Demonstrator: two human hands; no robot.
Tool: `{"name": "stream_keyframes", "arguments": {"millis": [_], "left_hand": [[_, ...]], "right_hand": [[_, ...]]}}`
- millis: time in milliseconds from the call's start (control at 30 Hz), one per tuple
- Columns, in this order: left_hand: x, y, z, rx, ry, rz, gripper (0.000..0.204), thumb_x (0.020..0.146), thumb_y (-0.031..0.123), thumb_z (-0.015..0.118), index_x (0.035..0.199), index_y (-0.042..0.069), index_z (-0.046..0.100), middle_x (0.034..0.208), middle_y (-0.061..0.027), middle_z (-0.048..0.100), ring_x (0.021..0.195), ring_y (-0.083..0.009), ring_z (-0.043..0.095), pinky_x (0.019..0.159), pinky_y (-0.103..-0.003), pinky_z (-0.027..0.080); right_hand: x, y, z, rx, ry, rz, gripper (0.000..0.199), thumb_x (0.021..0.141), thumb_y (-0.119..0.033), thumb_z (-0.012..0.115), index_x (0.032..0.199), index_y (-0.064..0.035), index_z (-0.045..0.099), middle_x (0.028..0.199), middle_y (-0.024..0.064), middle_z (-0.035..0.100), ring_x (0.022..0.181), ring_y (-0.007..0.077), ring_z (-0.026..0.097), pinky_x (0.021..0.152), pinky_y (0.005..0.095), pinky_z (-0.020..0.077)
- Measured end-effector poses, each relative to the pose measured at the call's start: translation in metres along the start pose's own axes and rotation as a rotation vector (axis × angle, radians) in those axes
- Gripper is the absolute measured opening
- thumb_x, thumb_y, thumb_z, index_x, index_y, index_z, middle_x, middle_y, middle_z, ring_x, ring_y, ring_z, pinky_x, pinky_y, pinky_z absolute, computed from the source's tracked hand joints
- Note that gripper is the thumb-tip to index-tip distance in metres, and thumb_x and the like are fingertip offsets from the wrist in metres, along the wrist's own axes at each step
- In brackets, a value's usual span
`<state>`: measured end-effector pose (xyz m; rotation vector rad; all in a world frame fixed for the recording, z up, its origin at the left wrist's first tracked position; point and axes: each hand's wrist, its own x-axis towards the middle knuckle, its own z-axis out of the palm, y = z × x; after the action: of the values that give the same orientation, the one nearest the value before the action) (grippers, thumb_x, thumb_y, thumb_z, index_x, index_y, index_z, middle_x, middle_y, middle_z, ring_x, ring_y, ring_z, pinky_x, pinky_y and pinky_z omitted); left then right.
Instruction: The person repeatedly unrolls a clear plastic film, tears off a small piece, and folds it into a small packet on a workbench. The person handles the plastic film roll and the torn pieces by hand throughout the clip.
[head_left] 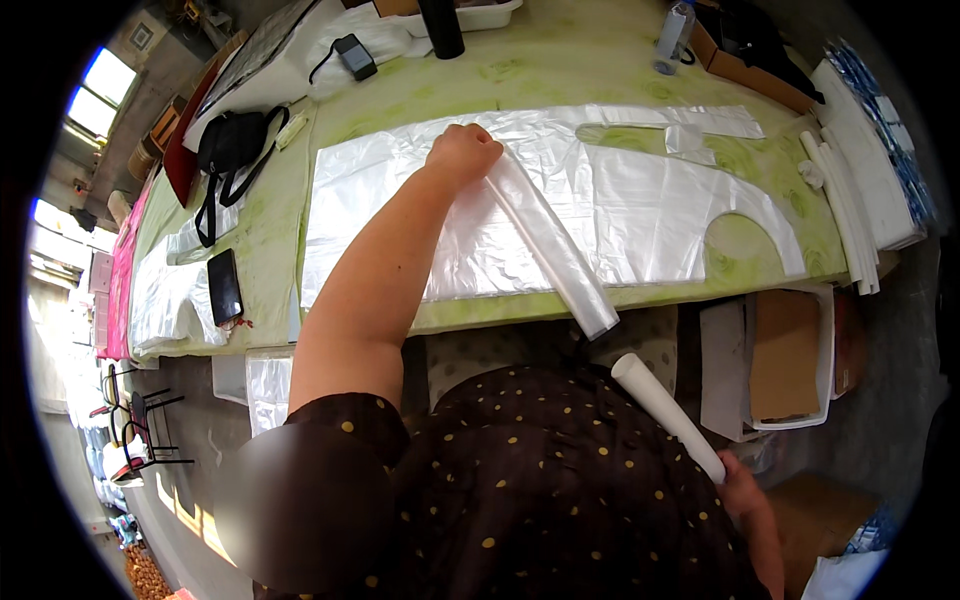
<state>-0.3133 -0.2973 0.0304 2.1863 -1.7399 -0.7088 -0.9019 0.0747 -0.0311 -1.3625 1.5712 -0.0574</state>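
My left hand (465, 152) is closed at the far end of a long, flat folded strip of clear plastic (555, 245). That strip slants across a stack of thin clear plastic sheets (370, 225), cut in an apron-like shape with curved cut-outs on the right. Its near end hangs just over the table's front edge. Low on the right, beside my body, my right hand (738, 485) is closed around the lower end of a white roll (665, 410). The roll points up and left, apart from the table. My left fingertips are partly hidden by the hand itself.
A green patterned cloth covers the table (560, 80). On the left lie a black phone (225, 285) and a black bag (235, 145). A water bottle (674, 38) stands at the back. White rolls (845, 210) lie on the right; a box (790, 355) with cardboard sits below.
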Motion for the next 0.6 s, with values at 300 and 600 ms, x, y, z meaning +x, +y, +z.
{"name": "stream_keyframes", "arguments": {"millis": [300, 600], "left_hand": [[-0.147, 0.007, 0.063, 0.297, 0.043, 0.947, 0.097, 0.078, 0.044, 0.071, 0.157, 0.005, 0.031, 0.163, -0.0224, 0.025, 0.154, -0.0429, 0.016, 0.125, -0.060, 0.012], [-0.181, -0.024, 0.080, 0.258, 0.033, 1.020, 0.065, 0.081, 0.010, 0.066, 0.144, 0.004, 0.050, 0.149, -0.0115, 0.050, 0.145, -0.0333, 0.041, 0.122, -0.050, 0.030]], "right_hand": [[0.055, -0.111, -0.031, 0.132, 0.278, -0.221, 0.051, 0.080, -0.011, 0.073, 0.127, -0.0031, 0.056, 0.113, 0.0130, 0.065, 0.106, 0.0219, 0.062, 0.093, 0.0355, 0.0496], [0.167, -0.266, -0.071, -0.554, 0.457, -0.780, 0.047, 0.079, -0.022, 0.079, 0.120, -0.0056, 0.063, 0.111, 0.0160, 0.063, 0.105, 0.0374, 0.058, 0.094, 0.0448, 0.0472]]}}
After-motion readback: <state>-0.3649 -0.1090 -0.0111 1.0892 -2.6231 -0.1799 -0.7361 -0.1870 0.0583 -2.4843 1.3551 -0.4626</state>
